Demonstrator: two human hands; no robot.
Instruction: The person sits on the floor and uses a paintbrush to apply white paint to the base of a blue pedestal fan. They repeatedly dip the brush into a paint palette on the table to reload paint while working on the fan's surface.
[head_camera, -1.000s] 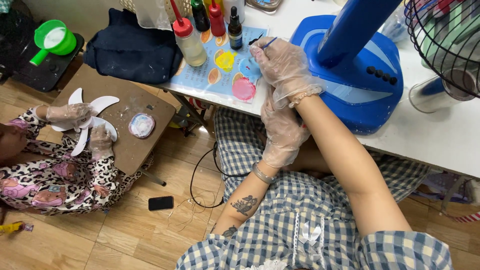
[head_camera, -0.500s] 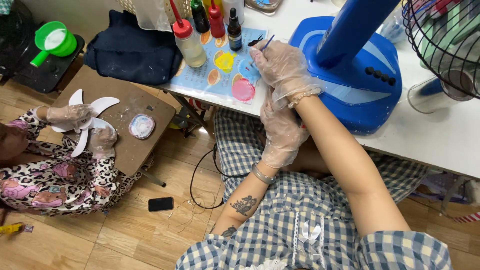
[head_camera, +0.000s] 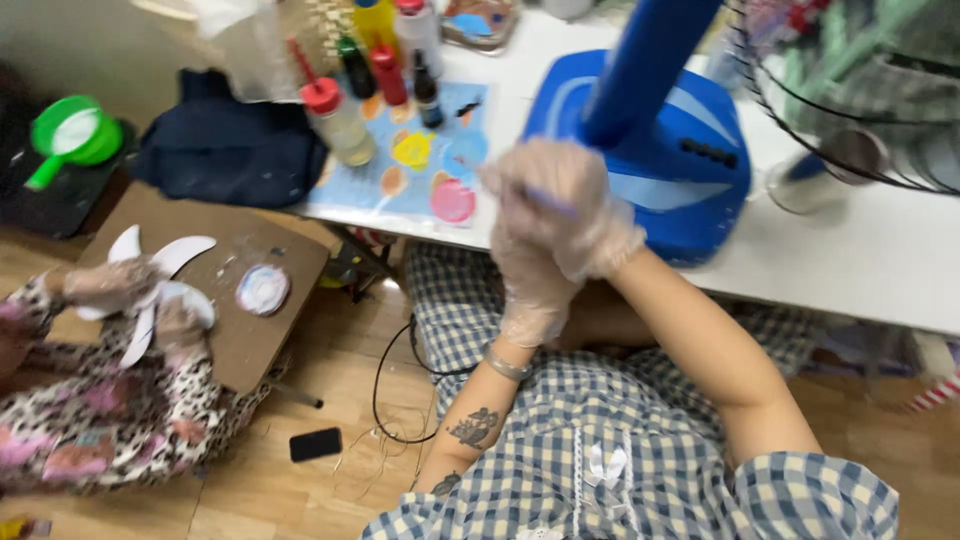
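The right hand (head_camera: 565, 205), in a clear disposable glove, is closed around a thin stick-like tool (head_camera: 500, 182), too blurred to name more exactly; its tip points toward ten o'clock, over the blue paint-spotted sheet (head_camera: 415, 170). Half a second ago this hand sat higher, beside the fan's blue base (head_camera: 690, 150); it has since dropped toward the counter (head_camera: 860, 260) edge and now overlaps the left hand (head_camera: 530, 285), so the tool has come away from the sheet. The left hand, also gloved, hangs just below at six o'clock, fingers loosely curled; whether it grips anything cannot be told.

At eleven o'clock from the hands stands a clear squeeze bottle (head_camera: 335, 120) with a red cap, holding a pale liquid. Past it, dark small bottles (head_camera: 390, 70) cluster; their contents are not readable. A green bowl (head_camera: 70, 130) with a white inside sits at far nine o'clock.

At eight o'clock another person's hands (head_camera: 130, 295) handle white cut-out shapes over a brown board (head_camera: 250, 340).
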